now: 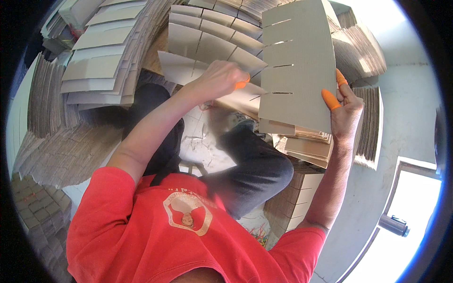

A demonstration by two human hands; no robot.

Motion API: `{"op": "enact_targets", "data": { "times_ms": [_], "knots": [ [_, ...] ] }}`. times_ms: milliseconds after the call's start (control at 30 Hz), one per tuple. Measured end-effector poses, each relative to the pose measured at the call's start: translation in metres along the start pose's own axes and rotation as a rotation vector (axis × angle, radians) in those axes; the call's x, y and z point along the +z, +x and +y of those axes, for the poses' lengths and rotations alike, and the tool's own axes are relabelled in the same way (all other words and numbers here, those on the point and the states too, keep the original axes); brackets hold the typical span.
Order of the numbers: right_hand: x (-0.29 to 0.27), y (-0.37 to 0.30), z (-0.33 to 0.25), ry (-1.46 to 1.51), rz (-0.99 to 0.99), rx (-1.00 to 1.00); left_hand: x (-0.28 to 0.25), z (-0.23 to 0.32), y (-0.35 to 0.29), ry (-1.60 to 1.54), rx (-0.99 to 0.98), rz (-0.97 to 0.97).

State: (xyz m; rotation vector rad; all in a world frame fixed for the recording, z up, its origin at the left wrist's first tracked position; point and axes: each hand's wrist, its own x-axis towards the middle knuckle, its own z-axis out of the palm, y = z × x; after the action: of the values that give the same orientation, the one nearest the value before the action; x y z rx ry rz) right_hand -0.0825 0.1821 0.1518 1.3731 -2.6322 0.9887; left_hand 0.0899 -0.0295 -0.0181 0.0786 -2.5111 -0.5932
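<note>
My right hand, with orange covers on its thumb and a finger, grips the right edge of a grey-white slotted cardboard sheet. Short slits run in from the sheet's left side. My left hand is closed, an orange cover showing on one finger; whatever lies inside its fingers is hidden. It is over the near part of a cardboard divider grid, whose strips cross at dark slots. The held sheet's left edge meets the right side of this grid, and I cannot tell whether they interlock.
Overlapping cardboard pieces are stacked at the left, beside upright bundles. More cardboard bundles stand at the upper right. A smaller cardboard stack sits below the held sheet. My bent legs are beneath; a bright doorway is at right.
</note>
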Motion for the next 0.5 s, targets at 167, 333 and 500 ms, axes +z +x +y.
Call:
{"op": "enact_targets", "data": {
  "times_ms": [167, 333, 500],
  "knots": [
    [-0.008, 0.009, -0.015, 0.108, -0.051, 0.036, 0.003, -0.004, 0.002, -0.043, -0.022, 0.019],
    [-0.002, 0.008, -0.001, -0.075, -0.018, -0.031, 0.001, -0.003, 0.006, -0.046, -0.002, -0.021],
    [0.002, -0.012, -0.020, -0.172, 0.046, 0.014, 0.007, -0.007, 0.001, -0.022, -0.053, -0.017]
  ]
}}
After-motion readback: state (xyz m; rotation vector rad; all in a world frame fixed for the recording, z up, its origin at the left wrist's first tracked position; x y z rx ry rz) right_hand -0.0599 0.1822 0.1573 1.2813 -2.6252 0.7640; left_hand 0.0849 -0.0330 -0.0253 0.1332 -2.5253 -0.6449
